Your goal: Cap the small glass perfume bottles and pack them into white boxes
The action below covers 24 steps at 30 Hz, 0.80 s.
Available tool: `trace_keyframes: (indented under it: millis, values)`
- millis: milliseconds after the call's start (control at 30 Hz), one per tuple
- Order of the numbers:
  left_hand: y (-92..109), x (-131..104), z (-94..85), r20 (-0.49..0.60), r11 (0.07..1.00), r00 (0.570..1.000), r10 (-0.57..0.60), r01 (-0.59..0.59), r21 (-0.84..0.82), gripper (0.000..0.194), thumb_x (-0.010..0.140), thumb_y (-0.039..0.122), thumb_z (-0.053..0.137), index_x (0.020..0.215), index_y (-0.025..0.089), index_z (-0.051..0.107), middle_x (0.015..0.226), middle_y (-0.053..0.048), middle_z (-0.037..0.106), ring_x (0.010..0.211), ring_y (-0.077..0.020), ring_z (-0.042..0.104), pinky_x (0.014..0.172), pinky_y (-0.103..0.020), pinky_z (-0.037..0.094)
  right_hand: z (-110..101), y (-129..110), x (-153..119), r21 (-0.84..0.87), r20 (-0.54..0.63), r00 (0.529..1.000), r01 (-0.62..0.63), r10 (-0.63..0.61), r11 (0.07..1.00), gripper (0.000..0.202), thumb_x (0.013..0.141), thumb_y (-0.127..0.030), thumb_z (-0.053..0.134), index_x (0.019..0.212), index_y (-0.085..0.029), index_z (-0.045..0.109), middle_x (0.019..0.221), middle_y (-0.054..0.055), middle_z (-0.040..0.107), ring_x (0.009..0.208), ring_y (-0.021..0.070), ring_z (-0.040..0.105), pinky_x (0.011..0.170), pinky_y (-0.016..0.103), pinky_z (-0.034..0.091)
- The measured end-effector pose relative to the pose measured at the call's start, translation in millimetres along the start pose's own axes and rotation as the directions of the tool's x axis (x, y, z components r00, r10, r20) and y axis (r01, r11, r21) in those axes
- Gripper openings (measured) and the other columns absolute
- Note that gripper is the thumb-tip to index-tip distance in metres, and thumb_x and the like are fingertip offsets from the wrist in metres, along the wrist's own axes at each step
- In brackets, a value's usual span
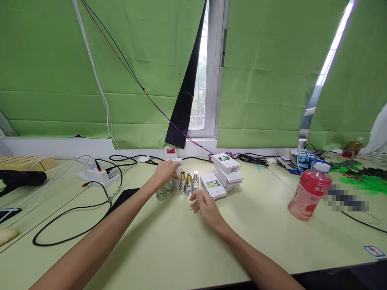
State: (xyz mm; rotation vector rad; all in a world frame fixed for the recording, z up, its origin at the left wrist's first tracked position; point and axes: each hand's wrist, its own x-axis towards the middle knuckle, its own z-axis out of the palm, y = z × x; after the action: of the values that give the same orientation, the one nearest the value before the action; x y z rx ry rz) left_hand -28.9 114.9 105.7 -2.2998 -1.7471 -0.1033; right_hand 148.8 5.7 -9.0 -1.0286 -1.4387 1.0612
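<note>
My left hand (165, 172) reaches forward with curled fingers above small clear glass bottles (164, 191) and against an upright white box (177, 162). It hides the tops of those bottles, and what its fingers grip cannot be made out. To the right stand several more small glass bottles, two with gold caps (189, 186) and one with a silver cap (196, 181). My right hand (206, 204) rests just in front of these, fingers loosely bent and apart, holding nothing. Beside it lies a white box with a flower picture (213, 186).
A stack of white boxes (227, 171) stands behind on the right. A pink drink bottle (311, 191) is farther right. At left are a power strip (98, 175) and looping black cables (72, 208). Green curtains (266, 72) hang behind the table (254, 241).
</note>
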Motion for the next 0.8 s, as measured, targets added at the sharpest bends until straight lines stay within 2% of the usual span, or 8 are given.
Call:
trace_keyframes:
  millis: [133, 400, 567, 700, 800]
  values:
    - [6.3, -0.3, 1.6, -0.016, 1.000, 1.000, -0.024, 0.024, 0.002, 0.020, 0.073, 0.032, 0.080, 0.085, 0.018, 0.071, 0.094, -0.016, 0.074, 0.096, -0.0348, 0.070, 0.074, -0.033, 0.043, 0.3, 0.8, -0.1, -0.009, 0.003, 1.000, 0.005, -0.005, 1.000, 0.064, 0.091, -0.078, 0.036, 0.088, -0.019, 0.060, 0.093, 0.008, 0.066, 0.073, 0.0170, 0.065, 0.059, 0.028, 0.050]
    - [12.3, -2.3, 2.7, -0.038, 0.998, 0.997, -0.063, 0.064, 0.028, 0.015, 0.080, 0.027, 0.070, 0.090, 0.016, 0.073, 0.098, -0.017, 0.074, 0.095, -0.0341, 0.071, 0.071, -0.033, 0.044, 0.3, -1.5, 0.0, -0.007, 0.005, 1.000, 0.000, 0.000, 1.000, 0.065, 0.090, -0.079, 0.035, 0.086, -0.019, 0.060, 0.092, 0.008, 0.065, 0.070, 0.0166, 0.064, 0.058, 0.028, 0.050]
    - [14.1, -3.5, 5.5, -0.072, 0.994, 0.992, -0.102, 0.105, 0.030, 0.023, 0.090, 0.029, 0.057, 0.094, 0.012, 0.073, 0.097, -0.020, 0.072, 0.093, -0.0341, 0.071, 0.072, -0.034, 0.045, 0.6, 0.3, 0.4, -0.005, 0.007, 1.000, 0.004, -0.004, 1.000, 0.064, 0.091, -0.077, 0.035, 0.086, -0.019, 0.060, 0.092, 0.008, 0.066, 0.070, 0.0162, 0.064, 0.058, 0.028, 0.051]
    - [14.2, -8.5, 11.7, -0.115, 0.988, 0.982, -0.149, 0.152, 0.022, 0.028, 0.094, 0.024, 0.047, 0.104, 0.013, 0.071, 0.101, -0.020, 0.071, 0.094, -0.0329, 0.069, 0.074, -0.035, 0.045, 1.3, 1.2, 0.0, 0.003, 0.011, 1.000, 0.006, -0.007, 1.000, 0.064, 0.090, -0.077, 0.036, 0.086, -0.019, 0.059, 0.092, 0.007, 0.066, 0.069, 0.0155, 0.063, 0.058, 0.028, 0.050]
    - [15.3, -15.5, 15.7, -0.167, 0.987, 0.973, -0.158, 0.163, 0.012, 0.031, 0.096, 0.024, 0.043, 0.111, 0.014, 0.069, 0.110, -0.020, 0.069, 0.106, -0.0342, 0.063, 0.080, -0.038, 0.046, 1.8, 0.6, -0.4, 0.001, 0.012, 1.000, 0.003, -0.003, 1.000, 0.063, 0.091, -0.077, 0.036, 0.085, -0.018, 0.059, 0.092, 0.007, 0.066, 0.069, 0.0151, 0.063, 0.059, 0.027, 0.050]
